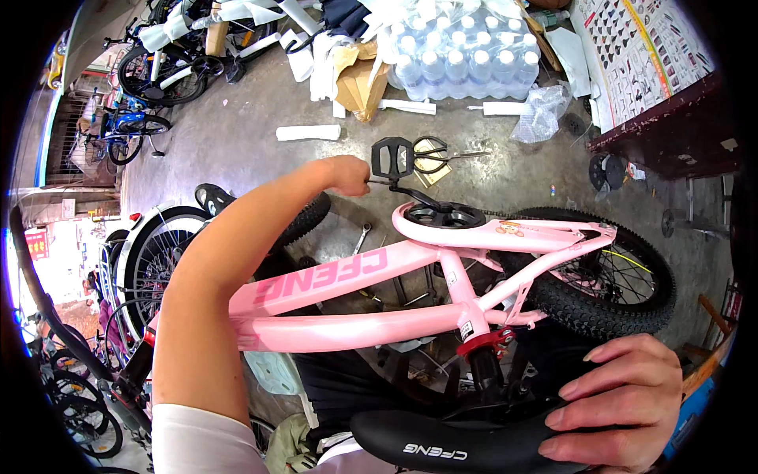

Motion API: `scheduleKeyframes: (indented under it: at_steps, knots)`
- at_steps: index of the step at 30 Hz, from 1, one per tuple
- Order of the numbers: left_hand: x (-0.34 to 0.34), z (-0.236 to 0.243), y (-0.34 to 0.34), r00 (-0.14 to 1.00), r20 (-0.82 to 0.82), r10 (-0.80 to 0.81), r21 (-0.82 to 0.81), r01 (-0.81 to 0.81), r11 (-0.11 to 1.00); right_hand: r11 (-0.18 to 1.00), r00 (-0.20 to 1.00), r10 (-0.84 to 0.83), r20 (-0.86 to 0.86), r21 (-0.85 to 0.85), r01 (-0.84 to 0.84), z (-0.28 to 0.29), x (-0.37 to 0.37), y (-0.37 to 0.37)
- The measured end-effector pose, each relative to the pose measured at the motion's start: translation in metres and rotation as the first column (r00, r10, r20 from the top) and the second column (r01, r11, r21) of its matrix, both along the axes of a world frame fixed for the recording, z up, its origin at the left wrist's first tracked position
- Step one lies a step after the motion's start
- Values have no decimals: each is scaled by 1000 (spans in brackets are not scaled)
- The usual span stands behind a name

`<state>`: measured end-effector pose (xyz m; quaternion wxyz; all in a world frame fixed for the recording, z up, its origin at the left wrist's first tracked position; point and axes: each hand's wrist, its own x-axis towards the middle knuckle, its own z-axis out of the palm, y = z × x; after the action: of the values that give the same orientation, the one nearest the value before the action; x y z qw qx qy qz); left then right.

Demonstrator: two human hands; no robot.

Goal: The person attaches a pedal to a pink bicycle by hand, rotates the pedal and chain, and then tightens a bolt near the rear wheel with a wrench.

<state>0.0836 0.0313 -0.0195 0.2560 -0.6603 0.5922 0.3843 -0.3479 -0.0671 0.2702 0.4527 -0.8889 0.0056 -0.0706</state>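
We see the left hand [349, 175] curled around a thin tool [380, 182] beside the pedal [407, 159], its grip end hidden. The right hand [620, 403] drapes over the saddle [442, 434]; thumb unseen, we cannot tell whether it clamps. The pink bicycle [355, 328] passes under the left arm [209, 292], front hidden.

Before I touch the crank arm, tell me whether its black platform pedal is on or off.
On: the black platform pedal sits at the end of the crank arm, beside the left hand. Tightness: cannot tell.
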Motion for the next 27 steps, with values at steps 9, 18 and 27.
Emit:
scheduleKeyframes:
  at_steps: [9,18,27]
  knots:
    - [14,-38,21,999,48,-23,-44,25,999,994,994,58,87,90,-66,1,4,-4]
    - [-7,-70,31,999,36,8,-229,1,974,991,997,39,70,124,-47,0,5,-3]
    - [-16,-13,47,980,11,200,-266,-190,945,994,986,25,164,104,-42,-4,4,-1]
